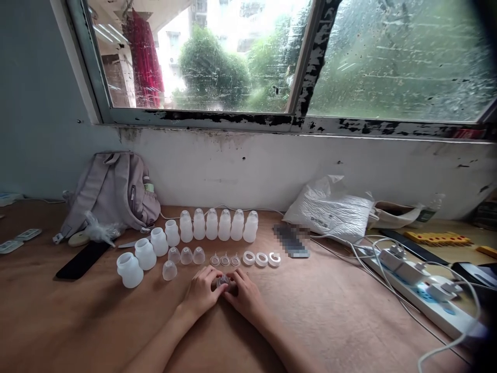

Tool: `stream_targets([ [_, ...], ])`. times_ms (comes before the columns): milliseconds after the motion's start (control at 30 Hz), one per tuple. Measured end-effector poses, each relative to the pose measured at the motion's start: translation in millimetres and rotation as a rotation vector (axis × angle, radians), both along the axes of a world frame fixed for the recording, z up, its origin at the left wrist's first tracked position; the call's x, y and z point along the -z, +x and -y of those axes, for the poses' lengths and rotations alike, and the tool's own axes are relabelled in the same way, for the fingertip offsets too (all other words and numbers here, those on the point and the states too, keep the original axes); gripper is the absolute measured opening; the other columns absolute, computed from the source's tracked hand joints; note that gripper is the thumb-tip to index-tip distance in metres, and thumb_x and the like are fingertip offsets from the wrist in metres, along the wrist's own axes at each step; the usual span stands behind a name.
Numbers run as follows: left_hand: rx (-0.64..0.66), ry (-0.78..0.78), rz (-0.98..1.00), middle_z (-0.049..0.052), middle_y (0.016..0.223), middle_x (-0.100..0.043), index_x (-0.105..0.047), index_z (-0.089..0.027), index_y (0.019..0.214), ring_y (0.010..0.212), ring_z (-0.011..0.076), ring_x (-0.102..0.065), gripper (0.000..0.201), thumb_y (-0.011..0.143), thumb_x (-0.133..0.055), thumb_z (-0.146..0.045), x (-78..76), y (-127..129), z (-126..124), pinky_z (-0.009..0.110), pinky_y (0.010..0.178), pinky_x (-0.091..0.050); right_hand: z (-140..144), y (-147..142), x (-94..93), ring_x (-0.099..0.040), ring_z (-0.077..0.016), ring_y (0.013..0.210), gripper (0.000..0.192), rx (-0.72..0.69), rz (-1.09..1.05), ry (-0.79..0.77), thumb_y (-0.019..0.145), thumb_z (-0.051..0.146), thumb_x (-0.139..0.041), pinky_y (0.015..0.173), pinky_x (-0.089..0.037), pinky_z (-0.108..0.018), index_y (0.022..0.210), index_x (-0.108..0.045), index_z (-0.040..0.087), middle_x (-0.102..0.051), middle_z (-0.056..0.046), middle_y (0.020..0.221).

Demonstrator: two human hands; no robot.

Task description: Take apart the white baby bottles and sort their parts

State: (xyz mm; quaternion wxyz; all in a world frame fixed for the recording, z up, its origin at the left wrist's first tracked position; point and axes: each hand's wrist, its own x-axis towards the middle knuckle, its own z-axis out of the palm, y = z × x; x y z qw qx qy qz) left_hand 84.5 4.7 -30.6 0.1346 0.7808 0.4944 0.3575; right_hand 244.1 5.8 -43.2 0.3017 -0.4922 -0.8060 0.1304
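While both hands, left hand (202, 292) and right hand (245, 295), pinch a small clear plastic piece (223, 282) on the brown surface (330, 311), 6 capped white bottles (217, 225) stand finished; 4 open white bottles (145, 254), domes and rings wait.

The counter (334, 311) lies bare in front and to the right of the hands, up to the power strip (423, 290) and its white cables (388, 243). Just behind the hands, white rings (261, 258), clear caps (186, 255) and a row of capped bottles (218, 225) block the way. The left is open up to a black phone (83, 260).
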Motion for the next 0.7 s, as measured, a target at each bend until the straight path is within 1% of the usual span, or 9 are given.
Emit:
stream_targets([
  [100, 0.014, -0.01, 0.011, 0.003, 0.078, -0.06, -0.06, -0.023, 0.084, 0.075, 0.0174, -0.057, 0.012, 0.077, -0.051, -0.024, 4.4, 0.0, -0.4, 0.029, 0.067, -0.046, 0.7, -0.6, -0.3, -0.055, -0.0176, 0.074, 0.021, 0.003, -0.02, -0.029, 0.069, 0.024, -0.057, 0.062, -0.044, -0.027, 0.09, -0.053, 0.021, -0.054, -0.004, 0.088],
  [200, 0.018, -0.031, 0.041, 0.004, 0.078, -0.062, -0.06, -0.023, 0.081, 0.075, 0.0172, -0.058, 0.014, 0.079, -0.046, -0.022, 8.1, 0.6, 0.1, 0.028, 0.068, -0.046, 1.3, -1.6, -1.2, -0.054, -0.0161, 0.068, 0.021, 0.001, -0.057, -0.05, 0.068, 0.026, -0.058, 0.06, -0.043, -0.026, 0.088, -0.054, 0.022, -0.054, -0.003, 0.086],
  [400, 0.016, -0.052, 0.093, 0.002, 0.075, -0.062, -0.061, -0.023, 0.077, 0.071, 0.0154, -0.058, 0.017, 0.08, -0.044, -0.021, 8.2, -0.6, 0.7, 0.027, 0.067, -0.046, 2.7, -3.0, -0.9, -0.055, -0.0158, 0.068, 0.024, 0.002, -0.082, -0.085, 0.069, 0.031, -0.059, 0.06, -0.044, -0.026, 0.09, -0.053, 0.023, -0.053, -0.003, 0.089],
  [600, 0.029, -0.104, 0.219, 0.002, 0.076, -0.065, -0.063, -0.021, 0.075, 0.071, 0.0147, -0.059, 0.016, 0.079, -0.048, -0.023, 8.3, -2.6, -2.0, 0.025, 0.065, -0.047, 4.7, 2.2, -6.1, -0.056, -0.0174, 0.077, 0.03, -0.037, -0.068, -0.091, 0.069, 0.03, -0.059, 0.066, -0.045, -0.028, 0.098, -0.052, 0.022, -0.052, -0.005, 0.096],
  [667, 0.02, -0.127, 0.269, 0.003, 0.08, -0.065, -0.063, -0.021, 0.081, 0.072, 0.0144, -0.06, 0.015, 0.078, -0.049, -0.024, 8.3, -4.4, -3.9, 0.024, 0.065, -0.048, 3.1, 8.1, -7.6, -0.055, -0.0185, 0.082, 0.032, -0.019, -0.066, -0.08, 0.07, 0.03, -0.058, 0.07, -0.045, -0.029, 0.1, -0.051, 0.023, -0.052, -0.005, 0.098],
  [700, 0.003, -0.126, 0.28, 0.003, 0.081, -0.065, -0.063, -0.021, 0.085, 0.073, 0.0144, -0.06, 0.015, 0.078, -0.05, -0.024, 8.6, -5.9, -5.0, 0.025, 0.065, -0.048, 1.8, 12.0, -8.3, -0.055, -0.019, 0.084, 0.031, 0.014, -0.061, -0.078, 0.071, 0.031, -0.057, 0.071, -0.045, -0.029, 0.1, -0.051, 0.023, -0.053, -0.005, 0.098],
])
